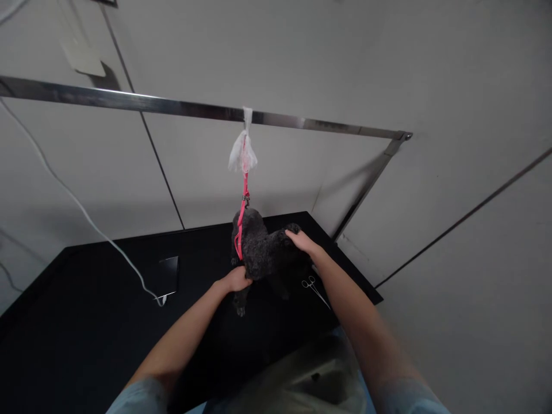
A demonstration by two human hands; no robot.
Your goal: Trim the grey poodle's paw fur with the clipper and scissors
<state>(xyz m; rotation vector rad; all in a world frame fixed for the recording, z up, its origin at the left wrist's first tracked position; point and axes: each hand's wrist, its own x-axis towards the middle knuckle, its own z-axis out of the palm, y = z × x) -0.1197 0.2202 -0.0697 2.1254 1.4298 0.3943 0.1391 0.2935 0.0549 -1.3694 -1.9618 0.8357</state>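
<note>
A small dog with a curly dark grey coat [263,247] stands on a black table [112,310]. A pink lead [240,230] loops round its neck area and runs upward. My left hand [236,279] grips the dog at its chest, just above a foreleg; some fingers are hidden in the fur. At the dog's rear end, my right hand [303,241] holds the rump, with the other fingers partly out of sight. Beside my right forearm lies a pair of metal scissor-handled forceps [316,290] on the table.
Above the table a metal bar [172,105] crosses, with a white cloth strip [244,150] tied on it and holding the lead. To the left lies a dark phone [170,276], with a white cable [95,227] trailing to it. A pale wall [345,63] stands behind.
</note>
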